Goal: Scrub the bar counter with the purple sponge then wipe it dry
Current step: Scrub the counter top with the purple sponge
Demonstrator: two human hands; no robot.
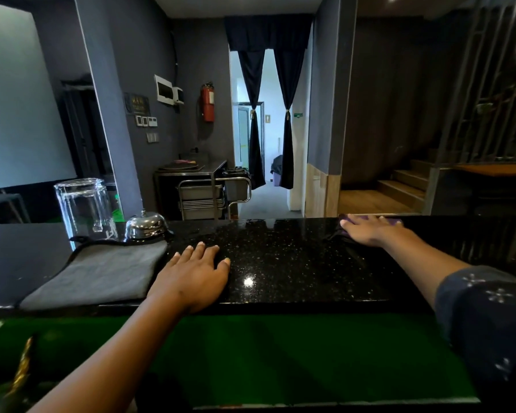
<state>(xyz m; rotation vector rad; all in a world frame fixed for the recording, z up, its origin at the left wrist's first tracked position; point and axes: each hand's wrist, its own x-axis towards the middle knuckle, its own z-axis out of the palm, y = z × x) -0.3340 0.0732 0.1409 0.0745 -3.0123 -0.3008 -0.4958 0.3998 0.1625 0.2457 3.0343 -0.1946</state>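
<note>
Upturned glass (85,208), call bell (146,224), fire extinguisher (208,102).

Dim, glare on counter (280,257), edge distortion.

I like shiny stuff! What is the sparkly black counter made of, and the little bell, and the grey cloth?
The counter looks like polished black stone, perhaps granite: glossy, pale flecks. The bell looks like shiny metal, mirror-like dome. The grey cloth looks soft, matte fabric, maybe microfibre, with a stitched dark edge.
</note>
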